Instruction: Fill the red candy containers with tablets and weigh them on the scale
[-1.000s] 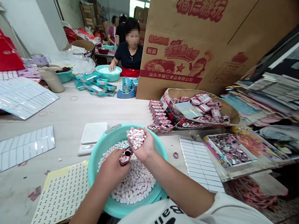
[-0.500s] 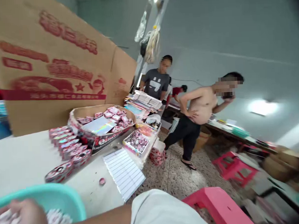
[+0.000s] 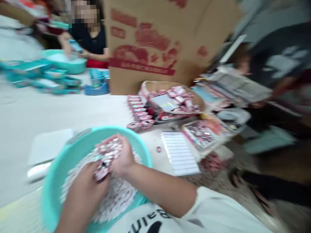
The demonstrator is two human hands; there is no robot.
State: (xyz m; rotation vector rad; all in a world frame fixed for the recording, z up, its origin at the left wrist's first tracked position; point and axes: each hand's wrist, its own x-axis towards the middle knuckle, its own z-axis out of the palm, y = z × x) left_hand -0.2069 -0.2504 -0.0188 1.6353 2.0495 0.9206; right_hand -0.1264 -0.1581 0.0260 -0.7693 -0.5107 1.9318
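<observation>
A turquoise basin stands in front of me, filled with many small white pieces that look like candies or tablets. My left hand reaches over the basin, its fingers closed around a small pink-and-dark patterned container. Cupped beside it, my right hand holds a heap of the white pieces. The heap lies against the mouth of the small container, and the two hands nearly touch. Motion blurs the exact finger contacts.
Similar patterned containers stand in a row near a box of pink packs. A lined sheet lies at right. Behind rises a large cardboard panel. Across the table, a person works at another turquoise basin.
My view has swung left and down onto the basin. My right hand, full of white pieces, now meets my left hand, which has come into view with the small container.
</observation>
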